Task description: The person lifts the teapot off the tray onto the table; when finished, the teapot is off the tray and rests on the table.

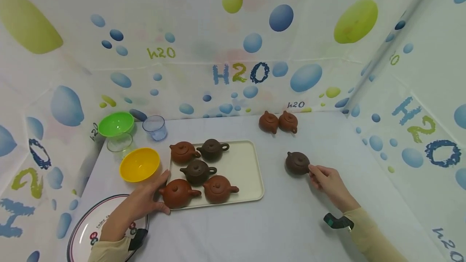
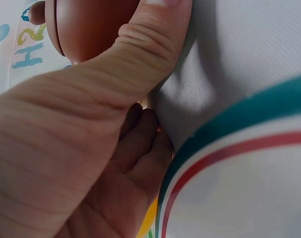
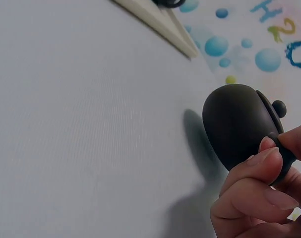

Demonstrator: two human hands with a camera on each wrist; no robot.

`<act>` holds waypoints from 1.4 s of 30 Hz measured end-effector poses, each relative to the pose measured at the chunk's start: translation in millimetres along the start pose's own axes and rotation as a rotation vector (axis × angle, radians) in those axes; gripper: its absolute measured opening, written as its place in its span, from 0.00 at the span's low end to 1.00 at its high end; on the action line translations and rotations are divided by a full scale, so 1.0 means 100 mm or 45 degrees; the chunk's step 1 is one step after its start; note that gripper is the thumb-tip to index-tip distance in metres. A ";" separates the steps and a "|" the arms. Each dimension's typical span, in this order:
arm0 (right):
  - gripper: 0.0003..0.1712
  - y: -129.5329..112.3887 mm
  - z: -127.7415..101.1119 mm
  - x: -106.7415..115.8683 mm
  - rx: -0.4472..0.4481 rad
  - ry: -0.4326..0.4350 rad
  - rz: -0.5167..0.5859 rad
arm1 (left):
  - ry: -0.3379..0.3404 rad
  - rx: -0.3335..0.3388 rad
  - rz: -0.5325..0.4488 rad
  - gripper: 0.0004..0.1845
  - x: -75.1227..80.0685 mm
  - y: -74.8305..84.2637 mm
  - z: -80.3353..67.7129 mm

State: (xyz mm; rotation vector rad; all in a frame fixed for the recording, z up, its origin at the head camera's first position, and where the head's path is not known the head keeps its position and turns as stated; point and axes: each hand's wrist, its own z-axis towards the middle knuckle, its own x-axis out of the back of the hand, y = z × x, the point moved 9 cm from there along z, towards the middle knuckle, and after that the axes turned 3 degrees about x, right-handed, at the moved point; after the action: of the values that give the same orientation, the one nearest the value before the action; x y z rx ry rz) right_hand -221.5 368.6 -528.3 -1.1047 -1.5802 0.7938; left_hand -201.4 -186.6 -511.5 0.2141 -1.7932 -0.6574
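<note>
My right hand (image 1: 329,183) pinches the handle of a dark brown teapot (image 1: 297,163) right of the tray. In the right wrist view, thumb and fingers close on the handle of this teapot (image 3: 237,126), and its shadow falls beside it on the cloth. My left hand (image 1: 145,199) rests at the near left corner of a cream tray (image 1: 244,169), fingers extended along its side and thumb at the front. Near that thumb sits a reddish-brown teapot (image 2: 90,27). The tray bears several teapots, among them a reddish one (image 1: 218,189) and a dark one (image 1: 198,172).
Two small reddish teapots (image 1: 268,122) stand at the back right. Left of the tray are a yellow bowl (image 1: 140,165), a green bowl (image 1: 116,124), a clear glass (image 1: 120,144) and a bluish glass (image 1: 155,128). A white round plate (image 1: 87,221) lies beneath my left forearm.
</note>
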 end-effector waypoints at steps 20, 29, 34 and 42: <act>0.27 0.22 0.33 0.86 -0.130 0.287 0.181 | 0.014 -0.014 0.007 0.66 0.03 -0.01 -0.02; 0.25 0.03 0.74 0.94 -0.165 0.281 0.201 | 0.029 -0.044 0.010 0.64 0.05 0.03 -0.02; 0.22 -0.12 0.97 0.92 -0.159 0.295 0.317 | 0.037 -0.075 0.009 0.64 0.05 0.04 -0.02; 0.18 -0.21 1.24 0.83 -0.230 0.385 0.494 | 0.050 -0.119 0.012 0.65 0.04 0.05 -0.01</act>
State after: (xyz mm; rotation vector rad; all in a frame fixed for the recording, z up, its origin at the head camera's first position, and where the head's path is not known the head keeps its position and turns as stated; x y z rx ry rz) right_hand -352.3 442.1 -513.8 -1.6137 -1.2158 0.7004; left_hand -201.1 -184.1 -505.5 0.1544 -1.7204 -0.7237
